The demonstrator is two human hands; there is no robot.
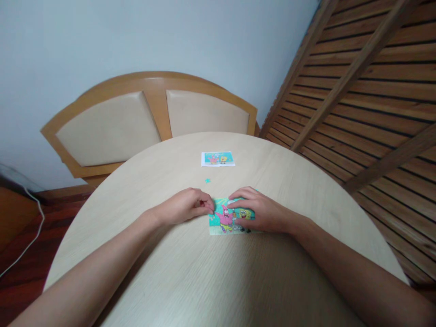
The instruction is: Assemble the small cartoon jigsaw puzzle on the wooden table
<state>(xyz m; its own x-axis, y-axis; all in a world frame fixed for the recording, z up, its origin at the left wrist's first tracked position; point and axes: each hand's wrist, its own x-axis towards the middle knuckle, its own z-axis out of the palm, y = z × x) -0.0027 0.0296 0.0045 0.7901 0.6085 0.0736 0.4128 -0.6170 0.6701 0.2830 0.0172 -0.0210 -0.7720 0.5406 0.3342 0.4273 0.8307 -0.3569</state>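
Observation:
A jigsaw puzzle (225, 221) with a pink starfish and a yellow sponge character on turquoise lies flat on the round table. At its left edge is my left hand (191, 205), thumb and forefinger closed in a pinch; whatever is between the tips is too small to make out. My right hand (259, 210) rests over the puzzle's right part with fingers spread, covering some of the picture. One loose turquoise puzzle piece (207, 180) lies just beyond the puzzle, apart from both hands.
Farther back on the wooden table (163, 168) lies a white-edged picture card (218, 159) with the same characters. A padded chair back (156, 118) stands behind the table. Wooden slats (368, 91) rise at the right, and a white cable (41, 218) hangs at the left.

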